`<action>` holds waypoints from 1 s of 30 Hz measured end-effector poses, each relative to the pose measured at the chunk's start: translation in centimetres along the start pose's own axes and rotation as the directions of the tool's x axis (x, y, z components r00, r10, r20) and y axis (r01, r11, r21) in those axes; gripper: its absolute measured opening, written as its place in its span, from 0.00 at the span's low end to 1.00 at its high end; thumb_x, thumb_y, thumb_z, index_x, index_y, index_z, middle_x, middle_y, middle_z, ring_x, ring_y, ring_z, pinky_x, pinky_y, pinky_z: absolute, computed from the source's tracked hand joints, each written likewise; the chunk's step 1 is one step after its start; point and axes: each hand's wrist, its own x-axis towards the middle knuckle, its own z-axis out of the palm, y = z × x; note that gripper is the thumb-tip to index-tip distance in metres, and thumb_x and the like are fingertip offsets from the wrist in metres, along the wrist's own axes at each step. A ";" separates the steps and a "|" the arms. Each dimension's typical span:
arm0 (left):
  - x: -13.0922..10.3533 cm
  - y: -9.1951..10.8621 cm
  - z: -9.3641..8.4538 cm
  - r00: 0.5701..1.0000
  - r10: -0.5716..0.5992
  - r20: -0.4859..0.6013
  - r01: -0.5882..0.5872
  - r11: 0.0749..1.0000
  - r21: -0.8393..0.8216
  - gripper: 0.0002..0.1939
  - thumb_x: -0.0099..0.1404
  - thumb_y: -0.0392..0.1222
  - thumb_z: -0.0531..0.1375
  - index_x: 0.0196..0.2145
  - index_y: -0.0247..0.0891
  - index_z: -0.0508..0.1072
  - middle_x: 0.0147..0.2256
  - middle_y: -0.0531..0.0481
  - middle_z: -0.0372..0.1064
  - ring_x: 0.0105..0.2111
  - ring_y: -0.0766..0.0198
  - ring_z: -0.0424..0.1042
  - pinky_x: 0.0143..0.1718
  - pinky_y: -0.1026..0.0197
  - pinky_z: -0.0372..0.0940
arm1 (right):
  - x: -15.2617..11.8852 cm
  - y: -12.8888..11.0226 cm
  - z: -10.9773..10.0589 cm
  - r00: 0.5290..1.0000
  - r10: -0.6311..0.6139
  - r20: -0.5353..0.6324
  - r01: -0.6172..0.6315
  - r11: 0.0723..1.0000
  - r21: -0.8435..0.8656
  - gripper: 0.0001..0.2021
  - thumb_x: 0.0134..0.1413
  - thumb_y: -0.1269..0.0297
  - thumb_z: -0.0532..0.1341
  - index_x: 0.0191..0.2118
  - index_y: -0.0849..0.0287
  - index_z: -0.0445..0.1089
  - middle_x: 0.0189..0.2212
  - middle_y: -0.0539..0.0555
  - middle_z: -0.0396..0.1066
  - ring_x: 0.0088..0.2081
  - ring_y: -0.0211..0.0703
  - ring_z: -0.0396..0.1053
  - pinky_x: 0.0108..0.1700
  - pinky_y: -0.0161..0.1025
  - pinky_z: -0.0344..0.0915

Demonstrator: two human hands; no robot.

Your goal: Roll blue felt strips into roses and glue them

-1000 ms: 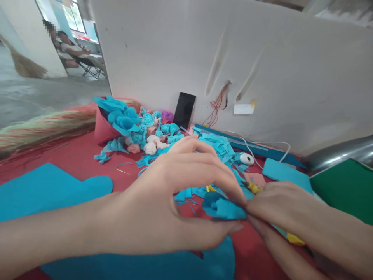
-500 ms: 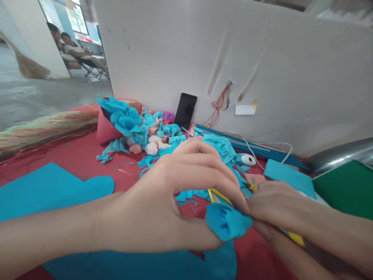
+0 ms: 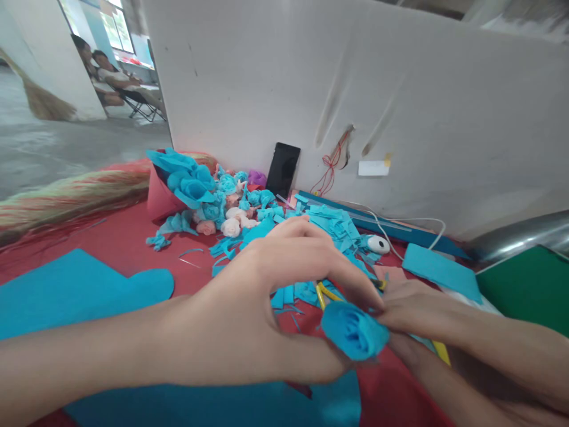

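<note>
A blue crepe-paper flower (image 3: 354,331) with folded petals is between my two hands. My left hand (image 3: 275,302) curves around it, thumb below and index finger above, fingertips at the flower's edge. My right hand (image 3: 413,314) pinches the flower's base at its right end. Yellow-handled scissors (image 3: 323,295) lie partly hidden behind the flower and my hands. Under my left forearm is a large blue sheet (image 3: 213,406), and another blue sheet (image 3: 84,290) lies at the left.
Paper flowers (image 3: 231,227), a pink-wrapped blue bouquet (image 3: 162,193) and cut blue strips (image 3: 333,225) cover the red tabletop (image 3: 133,252). Behind them a phone (image 3: 283,169) leans on the board. A folded blue pack (image 3: 442,271) lies right. Two people sit far left.
The flower has turned, showing its folded centre more, and moved slightly right. My left fingers have shifted around it, while my right hand still pinches the base.
</note>
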 end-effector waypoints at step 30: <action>-0.3 -0.5 1.3 0.959 -0.271 -0.080 0.239 0.929 -0.281 0.05 0.54 0.33 0.61 0.24 0.38 0.68 0.29 0.57 0.66 0.33 0.71 0.66 0.36 0.71 0.63 | -1.1 -1.2 2.1 0.879 0.453 0.146 -0.450 0.692 0.565 0.06 0.49 0.65 0.61 0.32 0.44 0.70 0.30 0.40 0.74 0.27 0.33 0.73 0.29 0.20 0.67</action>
